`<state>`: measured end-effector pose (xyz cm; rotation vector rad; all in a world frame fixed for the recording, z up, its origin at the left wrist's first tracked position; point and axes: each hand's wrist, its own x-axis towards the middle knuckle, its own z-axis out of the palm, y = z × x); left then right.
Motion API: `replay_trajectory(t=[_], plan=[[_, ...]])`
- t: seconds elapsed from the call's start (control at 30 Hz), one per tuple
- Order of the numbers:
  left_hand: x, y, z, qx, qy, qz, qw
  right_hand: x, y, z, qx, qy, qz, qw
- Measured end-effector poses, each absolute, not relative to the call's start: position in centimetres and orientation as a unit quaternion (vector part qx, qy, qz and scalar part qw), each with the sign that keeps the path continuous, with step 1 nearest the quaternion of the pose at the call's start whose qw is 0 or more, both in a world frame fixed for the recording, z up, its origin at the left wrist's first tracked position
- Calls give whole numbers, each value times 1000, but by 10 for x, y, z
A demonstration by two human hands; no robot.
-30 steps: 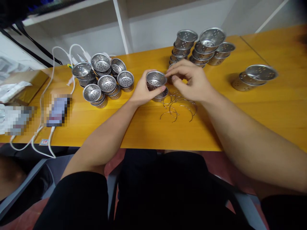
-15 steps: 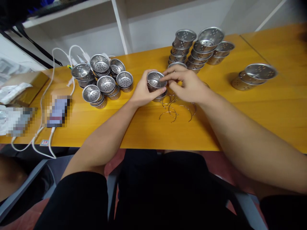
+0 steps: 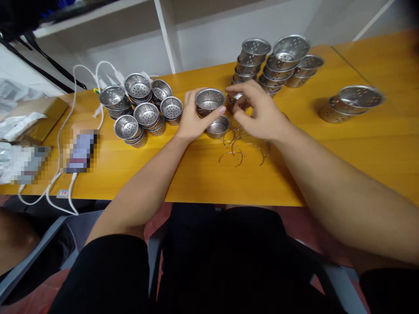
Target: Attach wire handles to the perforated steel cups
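My left hand (image 3: pixel 191 120) is closed round a perforated metal cup (image 3: pixel 210 102), thumb along its near side, with the cup raised and tipped so its inside shows. Just below it another metal cup (image 3: pixel 218 126) stands on the wooden table (image 3: pixel 203 174). To the right, my right hand (image 3: pixel 257 107) hovers with fingers bent and apart, holding nothing that I can see. Part of another cup (image 3: pixel 236 98) shows behind its fingertips. Several thin curved wires (image 3: pixel 238 148) lie below my right hand.
Stacked perforated cups (image 3: pixel 146 114) stand on the left, and taller stacks (image 3: pixel 275 67) at the back right. Two nested cups (image 3: pixel 353 102) lie tilted far right. A phone (image 3: pixel 81 150) with white cables and a cardboard box (image 3: pixel 49 117) are at the left.
My left hand has lifted its cup up off the one below, which now shows its open top. My right hand's fingers have moved away from the cup's rim, to the right.
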<state>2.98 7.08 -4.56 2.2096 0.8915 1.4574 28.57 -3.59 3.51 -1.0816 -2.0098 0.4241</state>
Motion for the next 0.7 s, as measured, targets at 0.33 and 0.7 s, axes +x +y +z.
replay_trajectory(t=[0.33, 0.7], plan=[[29, 89, -65, 734, 402, 472, 278, 289, -41, 56, -561, -760, 149, 292], [9, 107, -78, 735, 508, 404, 195, 288, -38, 47, -524, -772, 177, 314]])
